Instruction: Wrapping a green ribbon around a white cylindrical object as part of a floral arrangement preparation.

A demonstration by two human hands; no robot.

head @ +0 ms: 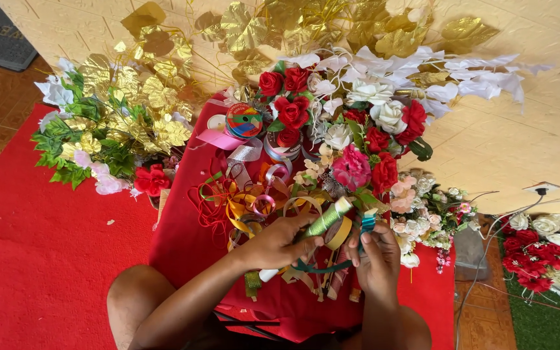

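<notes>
Your left hand [279, 241] is closed around a green-wrapped stem [327, 218], fingers curled over its lower part. The stem's long axis runs diagonally, its upper end pointing up and to the right toward the flowers, its lower end down toward your lap. Your right hand [376, 249] pinches a strip of teal ribbon [367, 222] just beside the stem (the ribbon's tail loops below both hands). Right behind the stem lies a roll of tan tape [339, 233]. Beyond your hands, loose curled ribbons [244, 204] litter the red cloth [183, 240], then red roses [290, 110], white flowers [384, 104] and gold leaves [144, 97] farther out.
</notes>
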